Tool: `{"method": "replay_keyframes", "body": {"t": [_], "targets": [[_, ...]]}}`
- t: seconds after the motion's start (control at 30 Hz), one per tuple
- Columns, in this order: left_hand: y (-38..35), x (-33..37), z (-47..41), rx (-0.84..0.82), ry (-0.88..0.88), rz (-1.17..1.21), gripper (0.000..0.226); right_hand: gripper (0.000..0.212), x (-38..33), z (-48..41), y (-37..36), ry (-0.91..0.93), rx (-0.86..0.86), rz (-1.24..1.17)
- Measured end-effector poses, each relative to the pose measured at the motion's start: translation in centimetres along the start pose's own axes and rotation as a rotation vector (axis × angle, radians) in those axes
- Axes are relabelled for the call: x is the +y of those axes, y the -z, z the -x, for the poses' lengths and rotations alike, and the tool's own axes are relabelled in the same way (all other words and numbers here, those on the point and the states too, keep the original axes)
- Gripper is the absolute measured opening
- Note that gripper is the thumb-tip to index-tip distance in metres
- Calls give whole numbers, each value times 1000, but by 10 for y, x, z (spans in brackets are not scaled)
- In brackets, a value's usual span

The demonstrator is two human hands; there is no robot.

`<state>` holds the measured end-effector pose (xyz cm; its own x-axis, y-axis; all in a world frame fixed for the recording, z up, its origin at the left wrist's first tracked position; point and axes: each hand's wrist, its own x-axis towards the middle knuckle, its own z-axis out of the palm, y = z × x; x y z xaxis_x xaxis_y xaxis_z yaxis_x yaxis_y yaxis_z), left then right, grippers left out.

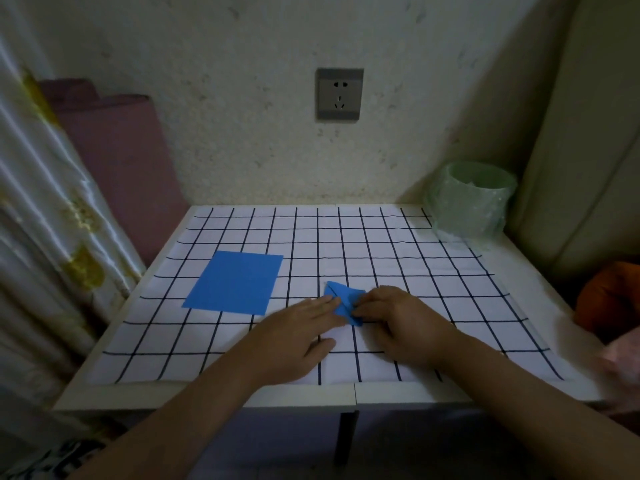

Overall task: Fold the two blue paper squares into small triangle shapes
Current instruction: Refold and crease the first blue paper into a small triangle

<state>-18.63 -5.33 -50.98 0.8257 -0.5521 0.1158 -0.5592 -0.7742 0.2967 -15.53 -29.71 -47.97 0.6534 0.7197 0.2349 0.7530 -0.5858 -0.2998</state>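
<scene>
A flat blue paper square (236, 282) lies unfolded on the left half of the gridded table (398, 258). To its right a second blue paper (341, 295), folded small with a creased flap, rests between my hands. My left hand (294, 337) lies flat with its fingertips pressing the paper's left edge. My right hand (403, 322) is curled over the paper's right side, fingers pinching it down. The paper's lower right part is hidden under my fingers.
A green bin lined with a plastic bag (471, 199) stands at the table's back right corner. A wall socket (339, 94) is on the wall behind. A curtain (41, 202) hangs at the left, cushions at the right.
</scene>
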Motion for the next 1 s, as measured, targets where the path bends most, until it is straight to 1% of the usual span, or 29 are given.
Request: {"method": "replay_keyframes", "body": {"t": [0.1,0.2,0.3,0.4,0.53,0.67,0.77,0.9,1.0], "targets": [[-2,-1,-1,-14,19,9,49,28,-1,5,1,-3,12,-29],[-3,-2,-1,-14,22,-5,50,34,1,10,0,-23,-19,0],[-3,-3,-1,-8,27,-6,51,33,2,11,-2,-48,-28,14],[-2,-1,-1,-4,25,-4,51,33,-1,11,0,-29,-45,33],[-2,0,0,21,15,-7,49,38,-2,14,2,-1,-71,51],[2,6,1,125,-25,-131,47,28,-3,13,0,10,-53,81],[2,9,4,131,-47,-168,49,25,-2,11,-2,-2,-39,75],[2,9,7,190,22,-80,42,24,-3,9,-4,-31,-25,73],[-2,11,6,225,90,-3,42,25,-2,9,-6,-58,-21,64]]}}
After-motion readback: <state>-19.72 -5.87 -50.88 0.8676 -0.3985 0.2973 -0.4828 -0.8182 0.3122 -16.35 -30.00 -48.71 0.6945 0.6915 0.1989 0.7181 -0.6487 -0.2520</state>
